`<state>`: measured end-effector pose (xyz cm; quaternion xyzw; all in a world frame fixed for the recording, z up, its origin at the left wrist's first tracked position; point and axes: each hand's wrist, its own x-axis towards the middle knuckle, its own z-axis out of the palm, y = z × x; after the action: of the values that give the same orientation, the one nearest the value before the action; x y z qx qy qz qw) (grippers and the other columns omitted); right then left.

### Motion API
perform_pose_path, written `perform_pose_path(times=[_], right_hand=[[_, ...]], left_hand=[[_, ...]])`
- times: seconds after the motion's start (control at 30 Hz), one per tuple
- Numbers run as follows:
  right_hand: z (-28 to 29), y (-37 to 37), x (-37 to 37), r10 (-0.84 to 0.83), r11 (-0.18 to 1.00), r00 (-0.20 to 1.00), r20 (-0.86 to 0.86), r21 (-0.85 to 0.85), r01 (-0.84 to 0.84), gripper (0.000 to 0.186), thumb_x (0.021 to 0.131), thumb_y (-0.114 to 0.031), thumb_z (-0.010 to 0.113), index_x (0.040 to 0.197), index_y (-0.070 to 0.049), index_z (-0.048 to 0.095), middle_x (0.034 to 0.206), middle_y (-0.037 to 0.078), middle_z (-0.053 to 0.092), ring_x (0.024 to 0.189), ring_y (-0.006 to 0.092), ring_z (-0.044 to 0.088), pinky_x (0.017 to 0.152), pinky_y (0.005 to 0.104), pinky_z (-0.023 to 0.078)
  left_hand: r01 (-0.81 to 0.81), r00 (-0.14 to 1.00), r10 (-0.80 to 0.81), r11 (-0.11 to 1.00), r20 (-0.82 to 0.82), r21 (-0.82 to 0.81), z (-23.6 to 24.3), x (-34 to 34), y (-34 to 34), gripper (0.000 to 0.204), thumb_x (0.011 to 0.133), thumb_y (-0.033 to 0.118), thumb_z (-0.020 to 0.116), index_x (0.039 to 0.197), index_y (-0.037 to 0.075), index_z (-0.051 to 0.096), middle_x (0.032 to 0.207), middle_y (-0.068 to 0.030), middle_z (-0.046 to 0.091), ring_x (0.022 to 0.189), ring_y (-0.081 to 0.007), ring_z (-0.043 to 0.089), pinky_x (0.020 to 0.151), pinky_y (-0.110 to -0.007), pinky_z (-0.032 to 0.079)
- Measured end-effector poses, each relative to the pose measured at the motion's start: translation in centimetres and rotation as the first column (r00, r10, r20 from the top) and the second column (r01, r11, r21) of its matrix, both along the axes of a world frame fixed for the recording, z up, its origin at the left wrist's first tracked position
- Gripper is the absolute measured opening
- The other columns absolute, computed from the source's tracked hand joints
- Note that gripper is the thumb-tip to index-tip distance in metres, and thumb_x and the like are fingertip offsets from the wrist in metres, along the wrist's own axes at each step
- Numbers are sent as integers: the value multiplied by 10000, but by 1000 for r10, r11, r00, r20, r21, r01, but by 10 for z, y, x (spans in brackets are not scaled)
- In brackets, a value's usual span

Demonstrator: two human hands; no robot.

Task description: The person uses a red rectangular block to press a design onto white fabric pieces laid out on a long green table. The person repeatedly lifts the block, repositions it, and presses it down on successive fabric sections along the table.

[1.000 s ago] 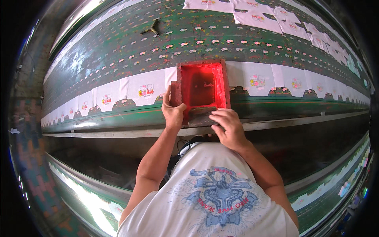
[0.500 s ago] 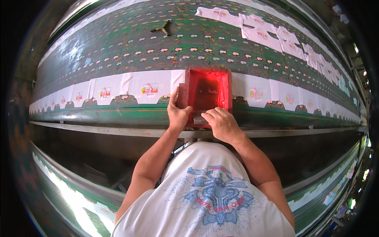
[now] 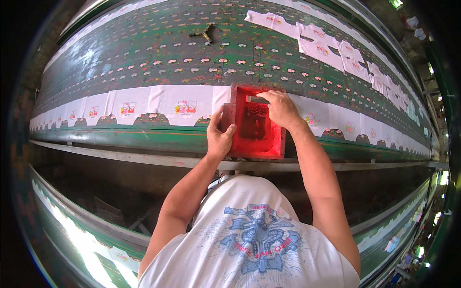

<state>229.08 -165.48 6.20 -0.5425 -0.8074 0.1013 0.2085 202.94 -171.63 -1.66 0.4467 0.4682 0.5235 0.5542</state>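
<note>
A screen-printing frame [image 3: 281, 149] with red ink inside lies over the row of white shirt pieces at the table's front edge. My left hand [image 3: 220, 137] grips the wooden block on the frame's left side, thumb toward the frame wall. At the frame's far end, my right hand [image 3: 282, 109] is closed on a squeegee [image 3: 257, 99], a short flat blade partly hidden by the fingers. Dark red ink [image 3: 254, 122] covers the mesh below the blade. To the left lies a white shirt piece [image 3: 185, 106] printed with two cartoon cats; a similar printed piece [image 3: 313, 115] lies to the right.
The long green table [image 3: 158, 48] bears rows of small coloured prints. A dark three-armed object [image 3: 204, 33] lies on its far part. White printed shirts [image 3: 319, 45] spread toward the far right. A metal rail [image 3: 120, 153] runs along the near edge.
My right hand has moved the squeegee from the near end of the frame to its far end. My left hand stays on the frame's left side.
</note>
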Motion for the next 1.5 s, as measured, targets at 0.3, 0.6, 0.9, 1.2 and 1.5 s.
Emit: perform_pose_path(times=[0.3, 0.6, 0.9, 1.2, 1.5], right_hand=[[-12, -85, -30, 25, 998, 999, 40, 51, -27, 482, 933, 24, 615, 1362, -118, 781, 1269, 104, 765, 1164, 347, 711, 1054, 502, 544], [-2, -154, -51, 29, 1000, 999, 26, -13, -28, 518, 922, 26, 618, 1396, -111, 778, 1319, 107, 742, 1186, 343, 695, 1062, 498, 544], [1, -182, -51, -15, 996, 989, -147, -84, 3, 448, 937, -152, 869, 1368, -74, 777, 1396, 139, 734, 1367, 384, 640, 1193, 521, 494], [-35, -203, 4, -426, 896, 687, -589, -167, 412, 385, 1003, -99, 798, 1382, -37, 769, 1428, 171, 756, 1350, 360, 693, 1154, 490, 551], [-47, -239, 116, -421, 905, 664, -618, -231, 358, 357, 1032, -100, 781, 1378, -16, 786, 1410, 180, 761, 1371, 299, 690, 1182, 428, 542]], left_hand=[[-8, 999, 7, 1000, -47, -14, 11, -1, -2, 774, 967, -68, 776, 1686, 13, 502, 1415, -158, 691, 1256, -216, 702, 1111, -358, 564], [2, 992, 3, 999, -126, 40, 5, 0, -6, 785, 1003, -25, 757, 1723, -2, 444, 1482, -192, 675, 1319, -231, 679, 1154, -369, 547], [7, 972, 18, 994, -235, 108, -1, 5, -9, 936, 891, 16, 818, 1727, -35, 402, 1715, -243, 524, 1599, -341, 509, 1325, -434, 415], [-75, 974, 94, 993, -208, 94, 6, 20, -9, 988, 763, -90, 746, 1703, -41, 445, 1665, -197, 567, 1568, -300, 537, 1318, -401, 417], [-11, 991, 44, 970, -130, 243, 42, 143, -38, 995, 777, -169, 667, 1726, -52, 392, 1650, -205, 575, 1534, -279, 574, 1285, -388, 460]])
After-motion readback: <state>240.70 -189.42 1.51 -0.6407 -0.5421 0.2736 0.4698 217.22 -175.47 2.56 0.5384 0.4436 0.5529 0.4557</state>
